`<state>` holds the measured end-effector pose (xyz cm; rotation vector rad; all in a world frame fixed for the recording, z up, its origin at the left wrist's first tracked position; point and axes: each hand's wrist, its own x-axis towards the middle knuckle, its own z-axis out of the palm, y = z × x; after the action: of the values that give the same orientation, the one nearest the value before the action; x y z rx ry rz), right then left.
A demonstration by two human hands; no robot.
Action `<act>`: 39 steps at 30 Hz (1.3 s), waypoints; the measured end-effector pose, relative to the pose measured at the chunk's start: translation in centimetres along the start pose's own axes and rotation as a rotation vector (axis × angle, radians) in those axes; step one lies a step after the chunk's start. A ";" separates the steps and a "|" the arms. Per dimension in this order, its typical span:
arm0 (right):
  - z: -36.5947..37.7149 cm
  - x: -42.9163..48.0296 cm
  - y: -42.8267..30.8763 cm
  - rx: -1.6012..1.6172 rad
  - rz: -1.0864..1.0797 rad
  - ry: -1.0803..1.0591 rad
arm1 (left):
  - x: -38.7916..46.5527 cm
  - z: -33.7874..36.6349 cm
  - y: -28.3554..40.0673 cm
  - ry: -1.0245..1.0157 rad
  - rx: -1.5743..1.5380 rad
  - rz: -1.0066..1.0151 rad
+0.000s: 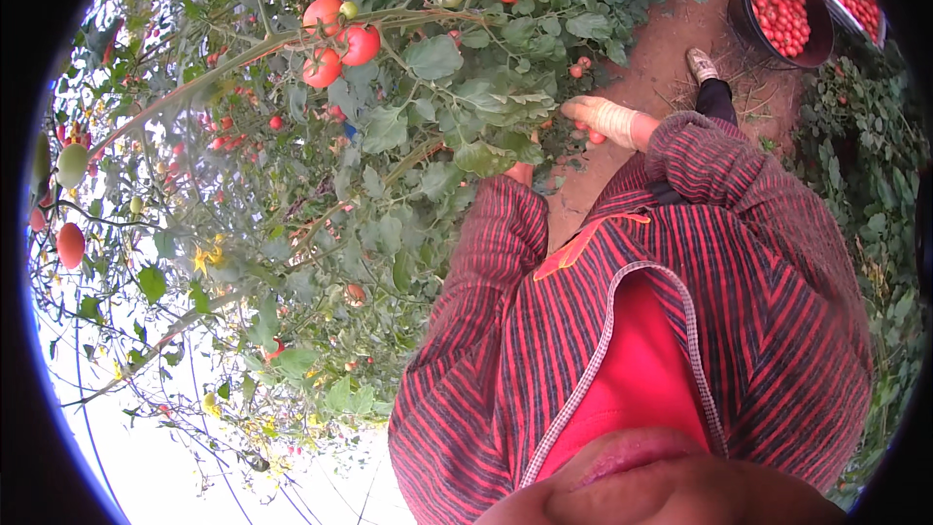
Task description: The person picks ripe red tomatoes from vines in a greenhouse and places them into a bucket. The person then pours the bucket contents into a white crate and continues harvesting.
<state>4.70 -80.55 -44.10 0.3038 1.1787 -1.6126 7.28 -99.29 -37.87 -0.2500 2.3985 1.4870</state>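
Note:
My right hand (606, 119), wrapped in pale cloth or tape, is curled by the edge of a tomato plant (437, 124), with small red tomatoes (596, 137) showing at its palm side. Leaves hide most of my left hand (522, 172), just left of the right one; what its fingers touch is hidden. A few small tomatoes (576, 71) hang above my right hand. Larger red tomatoes (360, 44) hang on a thick stem in the upper left.
A dark bucket (740, 14) of red tomatoes stands on the bare soil path (656, 36) at the upper right. Beside it is a pale crate (883, 33), also full. My shoe (701, 64) is below the bucket's left side. More plants (845, 131) line the right edge.

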 end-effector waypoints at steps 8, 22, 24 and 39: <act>-5.3 -1.3 2.1 0.249 -0.041 0.175 | 4.5 7.1 0.9 -0.151 -0.219 0.121; -35.6 -13.4 4.3 0.464 -0.225 1.050 | 15.6 -4.1 8.9 -0.183 -0.856 0.157; -33.8 -12.4 3.9 0.452 -0.300 0.938 | 15.2 -5.0 8.8 0.144 0.178 0.182; 0.3 3.8 -13.6 0.179 -0.207 0.078 | 17.3 -3.9 5.9 0.262 0.643 -0.113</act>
<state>-8.24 -83.71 -39.34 0.3718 1.1559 -1.9082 -11.42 -99.88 -37.36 -0.4347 2.8594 0.6050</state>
